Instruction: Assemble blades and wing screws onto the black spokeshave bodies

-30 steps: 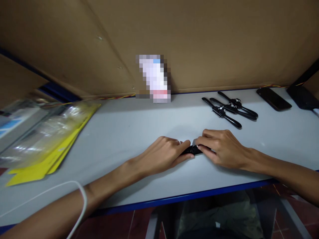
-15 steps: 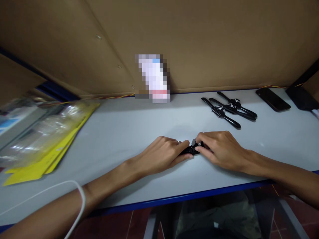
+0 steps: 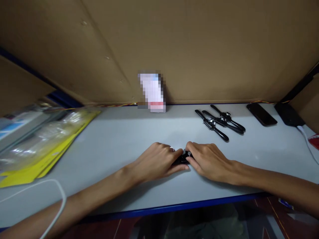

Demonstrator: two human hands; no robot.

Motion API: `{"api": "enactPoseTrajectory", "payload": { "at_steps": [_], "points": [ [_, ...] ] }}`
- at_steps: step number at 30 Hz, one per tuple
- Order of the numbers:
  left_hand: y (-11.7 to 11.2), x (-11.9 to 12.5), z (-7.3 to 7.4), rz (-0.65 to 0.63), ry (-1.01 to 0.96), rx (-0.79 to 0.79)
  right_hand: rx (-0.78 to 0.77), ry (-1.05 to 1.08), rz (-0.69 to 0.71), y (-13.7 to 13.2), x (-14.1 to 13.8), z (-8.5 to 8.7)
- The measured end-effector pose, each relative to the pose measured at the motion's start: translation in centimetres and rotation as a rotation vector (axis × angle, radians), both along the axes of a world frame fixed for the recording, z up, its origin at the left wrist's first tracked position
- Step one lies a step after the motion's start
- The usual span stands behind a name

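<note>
A black spokeshave (image 3: 183, 158) lies low over the table, largely covered by my fingers. My left hand (image 3: 158, 161) is closed around its left handle. At the middle of the tool, the thumb and forefinger of my right hand (image 3: 208, 162) pinch around a small silver screw head (image 3: 189, 153). The right handle is hidden beneath that hand. Beyond my right hand, more black spokeshaves lie in a loose group, the nearest spokeshave (image 3: 211, 124) set diagonally and another spokeshave (image 3: 228, 117) behind it.
Back right are a dark phone (image 3: 262, 114) and a black box (image 3: 289, 114) with a white cable. Clear plastic bags (image 3: 42, 142) lie over yellow sheets (image 3: 22, 179) at left. A white cord (image 3: 62, 196) crosses my left forearm. A blurred-out upright object (image 3: 152, 93) stands against the cardboard wall (image 3: 211, 49).
The view has tilted up and shifted slightly right, so everything sits lower and further left. Both hands keep their hold on the spokeshave, with little change in their grip.
</note>
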State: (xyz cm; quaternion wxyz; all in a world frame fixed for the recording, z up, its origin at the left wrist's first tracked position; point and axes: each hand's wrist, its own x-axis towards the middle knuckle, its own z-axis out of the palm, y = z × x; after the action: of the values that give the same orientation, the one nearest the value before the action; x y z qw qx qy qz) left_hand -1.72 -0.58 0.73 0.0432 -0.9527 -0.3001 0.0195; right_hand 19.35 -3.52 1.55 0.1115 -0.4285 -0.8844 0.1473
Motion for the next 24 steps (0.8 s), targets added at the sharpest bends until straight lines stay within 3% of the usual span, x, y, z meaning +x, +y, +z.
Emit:
{"api": "enactPoseTrajectory", "payload": {
  "at_steps": [10,18,24],
  "points": [
    [0.7,2.6,-1.1,0.012,-0.096,0.029,-0.031,0.258,-0.060,0.6,2.9,-1.6],
    [0.3,1.7,-1.9,-0.023,-0.251,-0.047,0.140,0.283,0.034,0.3,3.0,-2.8],
    [0.2,1.5,-2.3,-0.055,-0.319,-0.040,0.164,0.350,0.027,0.2,2.7,-2.8]
  ]
}}
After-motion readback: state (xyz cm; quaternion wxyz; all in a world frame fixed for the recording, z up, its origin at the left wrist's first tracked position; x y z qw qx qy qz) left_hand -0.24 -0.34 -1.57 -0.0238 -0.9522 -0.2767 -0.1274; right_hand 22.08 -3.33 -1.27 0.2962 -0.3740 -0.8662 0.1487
